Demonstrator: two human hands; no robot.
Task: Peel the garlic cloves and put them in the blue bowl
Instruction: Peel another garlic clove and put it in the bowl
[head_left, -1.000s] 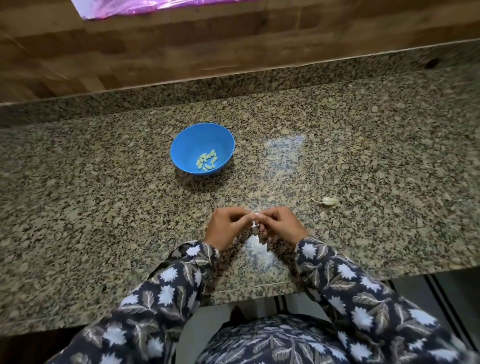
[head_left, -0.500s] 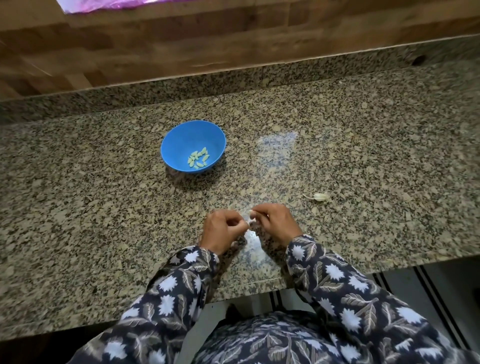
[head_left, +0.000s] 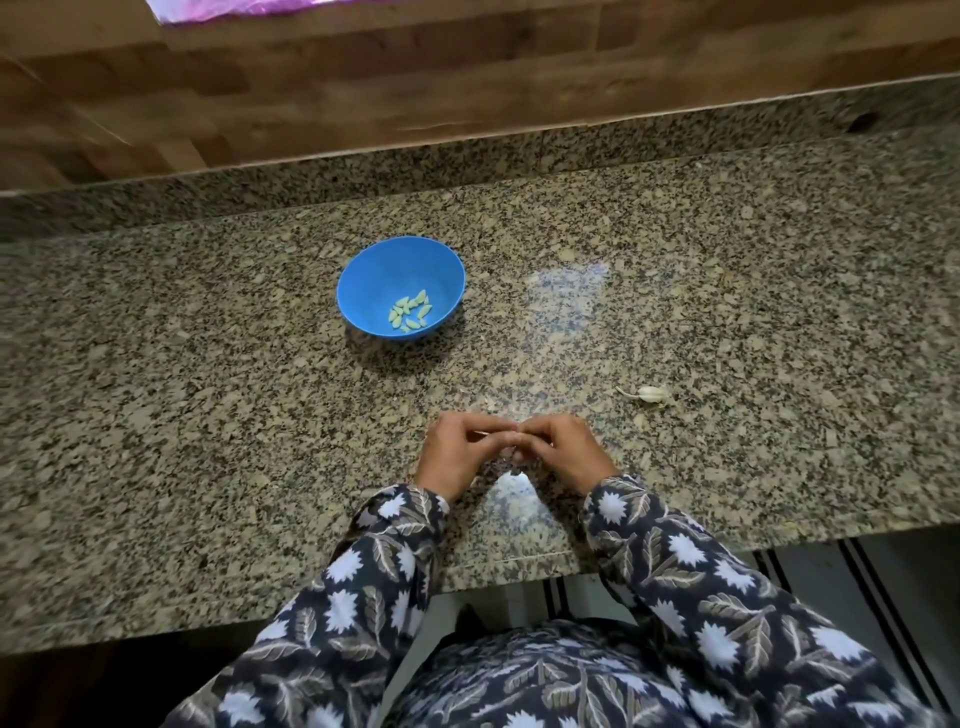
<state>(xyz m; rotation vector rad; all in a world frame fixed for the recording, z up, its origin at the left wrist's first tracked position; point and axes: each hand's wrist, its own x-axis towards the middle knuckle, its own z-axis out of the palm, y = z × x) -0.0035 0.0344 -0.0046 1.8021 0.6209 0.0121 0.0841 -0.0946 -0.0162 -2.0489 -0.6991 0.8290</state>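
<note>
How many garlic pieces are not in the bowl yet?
2. One piece lies on the counter, apart, right of the right hand. One clove, mostly hidden, is pinched between it and the left hand. More may hide under them.

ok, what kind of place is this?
Probably a home kitchen: granite counter, wood-look wall behind it, a blue bowl holding peeled cloves, and left hand and right hand pinching another clove, mostly hidden.
</note>
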